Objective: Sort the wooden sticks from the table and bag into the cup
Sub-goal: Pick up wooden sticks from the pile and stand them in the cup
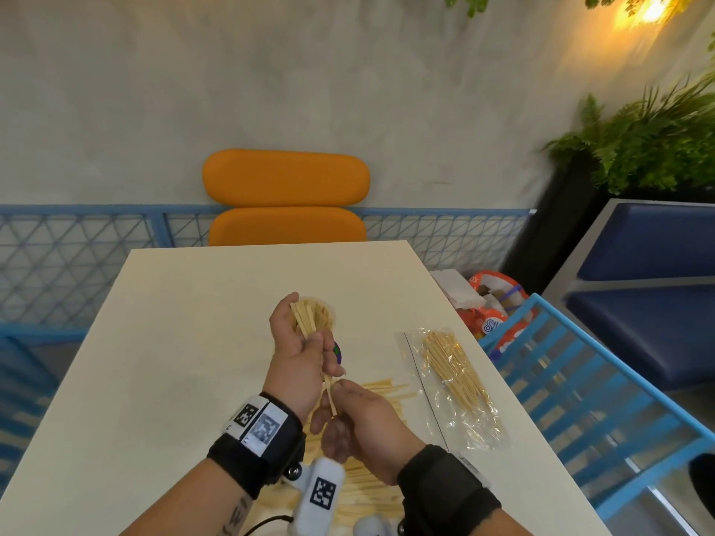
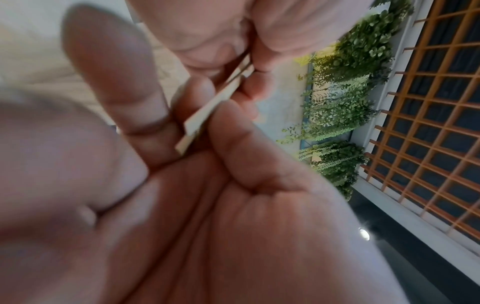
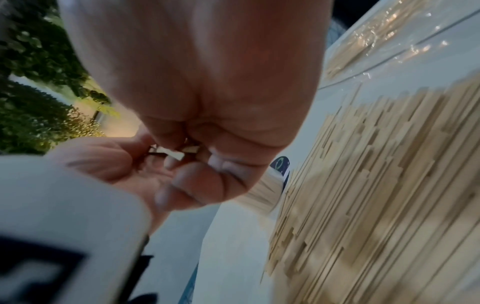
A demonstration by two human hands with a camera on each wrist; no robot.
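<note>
a bundle of wooden sticks (image 1: 309, 319) is held above the cup (image 1: 327, 315), left hand (image 1: 298, 353) curled round its middle, right hand (image 1: 360, 419) pinching its lower ends. loose sticks (image 1: 371, 489) lie nearer than the cup on the table (image 1: 174, 342); the bag (image 1: 452, 384) lies right of it.

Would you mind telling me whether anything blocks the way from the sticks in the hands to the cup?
Nothing visible does. The left hand and right hand hold the bundle of sticks just over the cup, which already holds sticks.
</note>
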